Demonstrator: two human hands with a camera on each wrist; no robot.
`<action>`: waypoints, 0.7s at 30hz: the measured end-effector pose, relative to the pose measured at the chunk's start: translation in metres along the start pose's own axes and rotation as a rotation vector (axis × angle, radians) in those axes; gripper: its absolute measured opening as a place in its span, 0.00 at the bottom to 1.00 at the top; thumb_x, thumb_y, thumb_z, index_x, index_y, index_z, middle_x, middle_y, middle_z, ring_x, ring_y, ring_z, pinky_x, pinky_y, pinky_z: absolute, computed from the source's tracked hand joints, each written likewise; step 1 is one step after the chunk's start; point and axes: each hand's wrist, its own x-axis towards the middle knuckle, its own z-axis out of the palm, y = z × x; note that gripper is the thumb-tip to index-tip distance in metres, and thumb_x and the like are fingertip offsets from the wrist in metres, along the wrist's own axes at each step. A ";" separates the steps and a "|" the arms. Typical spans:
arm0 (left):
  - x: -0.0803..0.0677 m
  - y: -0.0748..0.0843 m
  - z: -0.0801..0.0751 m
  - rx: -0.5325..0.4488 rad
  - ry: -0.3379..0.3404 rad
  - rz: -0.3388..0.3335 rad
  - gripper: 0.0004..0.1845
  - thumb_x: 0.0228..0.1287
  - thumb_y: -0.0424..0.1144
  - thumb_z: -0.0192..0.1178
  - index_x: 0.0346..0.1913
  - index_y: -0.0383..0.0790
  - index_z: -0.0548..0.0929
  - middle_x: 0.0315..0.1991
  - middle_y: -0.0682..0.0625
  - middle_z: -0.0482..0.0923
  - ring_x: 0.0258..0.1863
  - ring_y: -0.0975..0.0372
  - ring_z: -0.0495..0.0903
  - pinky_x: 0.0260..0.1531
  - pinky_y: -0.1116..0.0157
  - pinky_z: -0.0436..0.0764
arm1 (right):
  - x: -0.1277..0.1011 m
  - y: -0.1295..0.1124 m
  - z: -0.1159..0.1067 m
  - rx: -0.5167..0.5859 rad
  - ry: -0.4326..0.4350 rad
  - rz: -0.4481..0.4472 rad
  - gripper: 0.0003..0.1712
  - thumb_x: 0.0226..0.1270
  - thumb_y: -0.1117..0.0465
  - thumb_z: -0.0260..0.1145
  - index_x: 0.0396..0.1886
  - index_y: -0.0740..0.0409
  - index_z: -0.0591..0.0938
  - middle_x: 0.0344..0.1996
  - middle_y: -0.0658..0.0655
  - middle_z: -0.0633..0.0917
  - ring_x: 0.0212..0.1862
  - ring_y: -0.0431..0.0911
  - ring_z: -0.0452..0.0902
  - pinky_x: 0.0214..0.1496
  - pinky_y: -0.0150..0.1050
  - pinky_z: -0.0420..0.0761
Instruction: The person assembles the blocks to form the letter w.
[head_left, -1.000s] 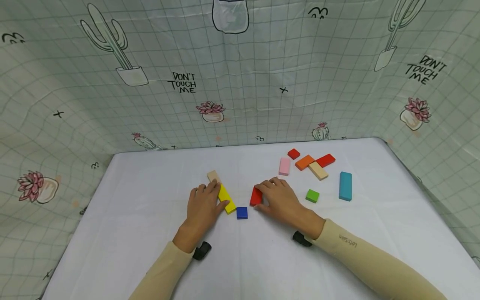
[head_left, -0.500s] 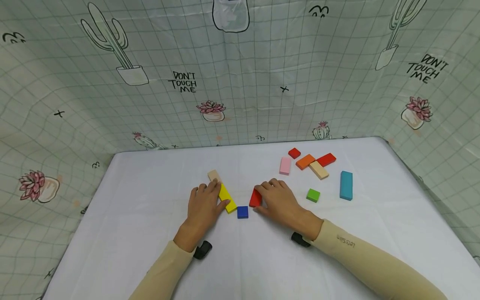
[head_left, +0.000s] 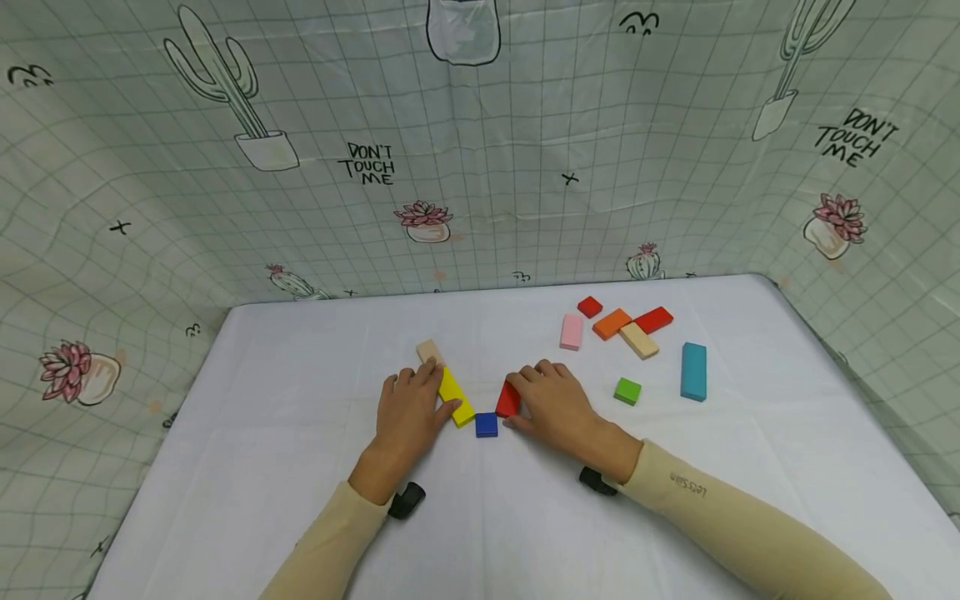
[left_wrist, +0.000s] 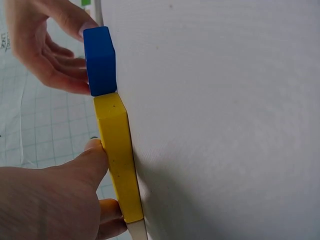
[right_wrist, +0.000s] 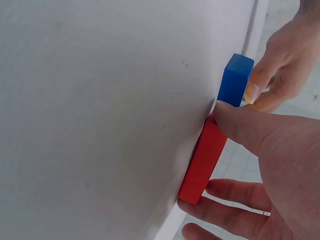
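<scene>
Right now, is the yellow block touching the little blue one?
Yes, in the left wrist view the yellow block meets the blue block end to end.

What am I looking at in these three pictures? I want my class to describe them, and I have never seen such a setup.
A person works with bare hands; no machine. One camera sits on the head, one on each wrist. On the white table the left hand holds a long yellow wooden block, and the right hand holds a red wooden block. A small blue square block lies between them, touching the yellow block's end in the left wrist view. More coloured blocks lie farther right.
</scene>
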 end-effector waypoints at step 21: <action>0.000 -0.001 0.000 -0.023 -0.017 0.004 0.34 0.71 0.51 0.69 0.72 0.34 0.78 0.72 0.41 0.76 0.63 0.45 0.77 0.68 0.44 0.73 | 0.006 0.075 -0.024 0.108 0.042 0.170 0.40 0.68 0.50 0.76 0.73 0.64 0.75 0.69 0.67 0.77 0.70 0.65 0.71 0.74 0.63 0.71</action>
